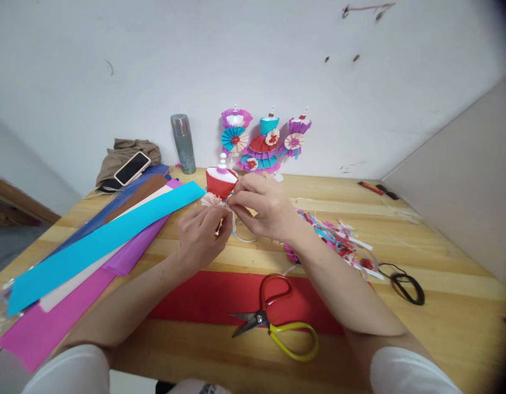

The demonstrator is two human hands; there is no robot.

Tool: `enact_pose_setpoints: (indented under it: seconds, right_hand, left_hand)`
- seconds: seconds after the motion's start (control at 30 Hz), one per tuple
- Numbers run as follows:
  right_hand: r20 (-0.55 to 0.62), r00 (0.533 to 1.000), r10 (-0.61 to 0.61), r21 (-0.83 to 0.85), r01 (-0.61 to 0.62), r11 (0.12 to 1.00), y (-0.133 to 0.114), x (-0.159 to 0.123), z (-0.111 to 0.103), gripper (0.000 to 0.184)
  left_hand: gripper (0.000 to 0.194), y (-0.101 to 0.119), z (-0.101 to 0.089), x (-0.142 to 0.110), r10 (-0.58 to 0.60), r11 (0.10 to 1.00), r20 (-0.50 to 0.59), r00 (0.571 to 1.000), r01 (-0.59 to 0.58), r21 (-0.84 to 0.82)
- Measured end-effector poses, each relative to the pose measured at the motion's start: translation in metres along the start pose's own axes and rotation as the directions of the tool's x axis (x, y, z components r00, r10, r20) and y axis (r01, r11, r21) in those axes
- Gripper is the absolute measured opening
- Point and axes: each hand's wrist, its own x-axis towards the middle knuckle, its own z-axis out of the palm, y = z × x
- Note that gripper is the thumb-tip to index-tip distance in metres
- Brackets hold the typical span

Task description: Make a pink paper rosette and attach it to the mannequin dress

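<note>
A small white dress form [222,176] with a red paper bodice [220,186] stands upright in front of me. At its waist is a pleated pale pink paper rosette [213,200]. My left hand [203,232] is closed with its fingertips pinched on the lower edge of the rosette. From the right, my right hand [265,205] pinches at the bodice's lower right side, and what lies between those fingertips is too small to make out. Both hands hide the form's lower part. Open scissors [261,318] with one orange-red and one yellow handle lie nearer me on red crepe paper [187,298].
Three decorated dress forms [269,127] stand against the wall beside a flask [182,143]. Coloured paper strips [105,241], a phone [132,168] and brown cloth [129,150] lie left. Right are paper scraps [338,241], a black cord loop [407,288] and a red tube [371,187].
</note>
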Motion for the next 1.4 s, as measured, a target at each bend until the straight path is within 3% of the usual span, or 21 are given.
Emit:
enact_pose_setpoints:
  seconds: [0.3, 0.43, 0.57, 0.87, 1.03, 1.23, 1.4]
  right_hand:
    - [-0.055, 0.997, 0.046, 0.03, -0.045, 0.999, -0.003, -0.003, 0.003, 0.024]
    - [-0.069, 0.994, 0.08, 0.069, -0.075, 0.995, -0.003, -0.005, 0.005, 0.022]
    - [-0.104, 0.991, 0.084, 0.062, -0.078, 0.995, -0.004, -0.006, 0.007, 0.021]
    - [-0.149, 0.982, 0.117, 0.058, -0.109, 0.992, -0.005, -0.008, 0.009, 0.018]
    - [-0.155, 0.977, 0.145, 0.053, -0.138, 0.989, -0.005, -0.009, 0.012, 0.019]
    - [-0.134, 0.96, 0.248, 0.156, -0.226, 0.962, -0.008, -0.009, 0.005, 0.016]
    - [0.006, 0.913, 0.407, 0.286, -0.391, 0.875, -0.016, -0.012, -0.001, 0.011]
  left_hand:
    - [0.012, -0.001, -0.001, -0.002, 0.0, 1.0, 0.007, 1.0, 0.0, -0.015]
    - [0.002, -0.001, -0.011, 0.002, 0.024, 0.999, 0.028, 0.999, -0.022, -0.049]
    - [0.005, -0.009, -0.022, 0.015, 0.014, 1.0, 0.007, 1.0, -0.014, -0.016]
    - [0.022, -0.032, -0.026, 0.031, 0.125, 0.991, 0.262, 0.957, -0.132, 0.012]
    - [0.027, -0.031, -0.028, 0.035, 0.107, 0.993, 0.32, 0.942, -0.118, 0.016]
    - [0.029, -0.031, -0.028, 0.036, 0.081, 0.995, 0.358, 0.93, -0.097, 0.027]
    - [0.027, -0.032, -0.028, 0.035, 0.082, 0.995, 0.363, 0.928, -0.096, 0.02]
